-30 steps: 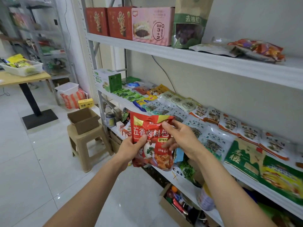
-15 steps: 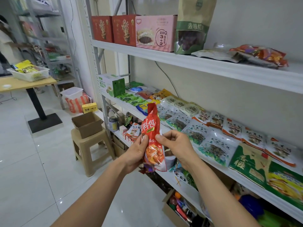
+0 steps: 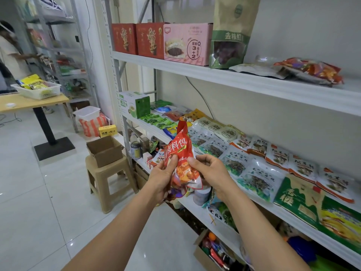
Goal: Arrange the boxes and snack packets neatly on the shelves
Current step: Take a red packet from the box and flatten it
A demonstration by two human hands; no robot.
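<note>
Both hands, left (image 3: 163, 178) and right (image 3: 210, 171), pinch a crumpled red packet (image 3: 180, 163), seemingly spice mix, before the middle shelf (image 3: 293, 214).

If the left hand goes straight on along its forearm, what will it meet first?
Probably the pale packets at the front of the middle shelf; the red packet that the left hand grips would touch them first. Depth is unclear.

Spice packet (image 3: 180, 163): red, white lettering
Two boxes (image 3: 136, 39): red, gold motif
Cake box (image 3: 186, 44): pink
Date pouch (image 3: 232, 30): kraft brown, green band
Stool (image 3: 105, 177): beige
Desk (image 3: 29, 102): light wood
</note>
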